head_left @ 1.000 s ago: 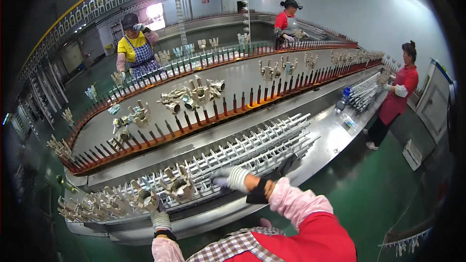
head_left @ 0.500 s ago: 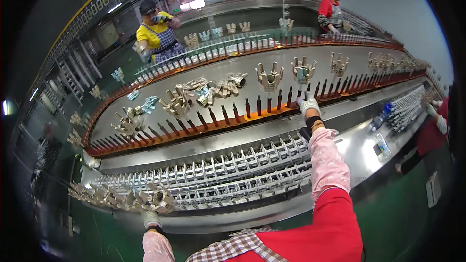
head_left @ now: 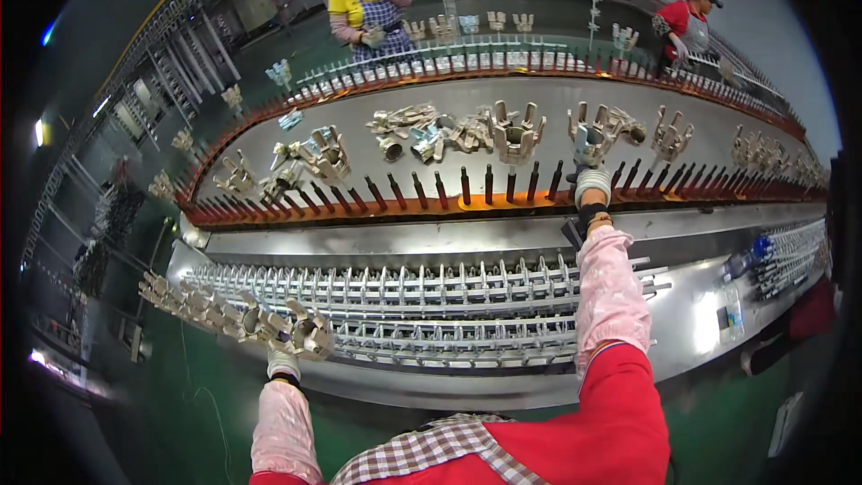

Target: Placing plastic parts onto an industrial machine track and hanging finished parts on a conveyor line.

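My left hand (head_left: 284,365), in a pale glove, is closed under the near end of a long row of nested pronged metal holders (head_left: 260,323); the row stretches out to the left and its fingers are partly hidden behind it. My right hand (head_left: 593,184), gloved and stretched forward to the line of dark upright pins, closes around the base of one crown-shaped pronged holder (head_left: 590,142). Another such holder (head_left: 515,136) stands on a pin just to the left, and one more (head_left: 670,135) to the right.
Loose metal holders (head_left: 431,130) lie on the steel table (head_left: 350,139) behind the pins (head_left: 395,189). Silvery toothed racks (head_left: 431,292) rest on the near bench. A blue-capped bottle (head_left: 745,259) lies at right. Two people, in yellow (head_left: 373,4) and red (head_left: 687,22), stand beyond the table.
The view has shifted, so the table sits higher and the racks look nearer. My right hand has risen against the holder's base. My left hand keeps hold of its row of holders.
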Demonstrator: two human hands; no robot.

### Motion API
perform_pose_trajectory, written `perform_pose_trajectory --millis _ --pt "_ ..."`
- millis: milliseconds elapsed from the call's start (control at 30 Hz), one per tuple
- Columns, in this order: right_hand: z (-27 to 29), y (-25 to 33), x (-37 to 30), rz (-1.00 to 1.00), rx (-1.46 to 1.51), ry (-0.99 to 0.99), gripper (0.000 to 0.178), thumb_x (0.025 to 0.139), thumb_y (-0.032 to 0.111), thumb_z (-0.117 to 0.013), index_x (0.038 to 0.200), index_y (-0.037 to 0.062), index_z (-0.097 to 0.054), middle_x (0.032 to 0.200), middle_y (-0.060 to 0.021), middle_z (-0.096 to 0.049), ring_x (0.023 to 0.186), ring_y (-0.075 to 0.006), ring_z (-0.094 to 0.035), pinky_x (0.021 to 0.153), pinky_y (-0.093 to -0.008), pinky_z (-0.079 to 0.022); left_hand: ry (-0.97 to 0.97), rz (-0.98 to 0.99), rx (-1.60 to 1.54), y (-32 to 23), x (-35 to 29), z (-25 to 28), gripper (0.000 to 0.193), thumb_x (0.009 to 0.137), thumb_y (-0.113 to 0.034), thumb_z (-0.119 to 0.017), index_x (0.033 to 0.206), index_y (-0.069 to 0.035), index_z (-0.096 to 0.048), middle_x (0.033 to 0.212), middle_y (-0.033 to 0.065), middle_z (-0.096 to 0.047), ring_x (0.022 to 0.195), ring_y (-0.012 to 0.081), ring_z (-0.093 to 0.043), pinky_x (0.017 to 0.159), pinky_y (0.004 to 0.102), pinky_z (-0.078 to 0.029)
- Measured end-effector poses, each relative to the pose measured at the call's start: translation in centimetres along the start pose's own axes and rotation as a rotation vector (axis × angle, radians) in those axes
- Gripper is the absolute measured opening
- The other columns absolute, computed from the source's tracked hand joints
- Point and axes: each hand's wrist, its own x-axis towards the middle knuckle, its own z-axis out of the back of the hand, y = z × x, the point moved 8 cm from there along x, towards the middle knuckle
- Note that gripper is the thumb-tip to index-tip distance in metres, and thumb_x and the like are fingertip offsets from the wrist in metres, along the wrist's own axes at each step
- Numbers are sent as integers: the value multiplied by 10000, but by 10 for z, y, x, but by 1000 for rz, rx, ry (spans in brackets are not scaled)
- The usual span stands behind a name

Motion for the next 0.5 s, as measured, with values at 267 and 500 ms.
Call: perform_pose_trajectory --millis 267,500 --pt "24 204 -82 913 8 -42 293 840 214 -517 1101 90 -561 967 -116 -624 817 -213 -603 685 -340 -475 -38 -167 506 -24 -15 11 411 795 -291 -609 1078 3 -565 993 206 -619 959 343 -581 754 401 -463" --pt "-53 102 -331 1137 -1548 -162 221 729 96 -502 915 68 -618 840 -111 -639 788 -235 -607 714 -351 -460 107 62 -166 -14 -6 -12 316 838 -104 -545 1140 -12 -531 1079 127 -601 958 240 -559 820 324 -436"
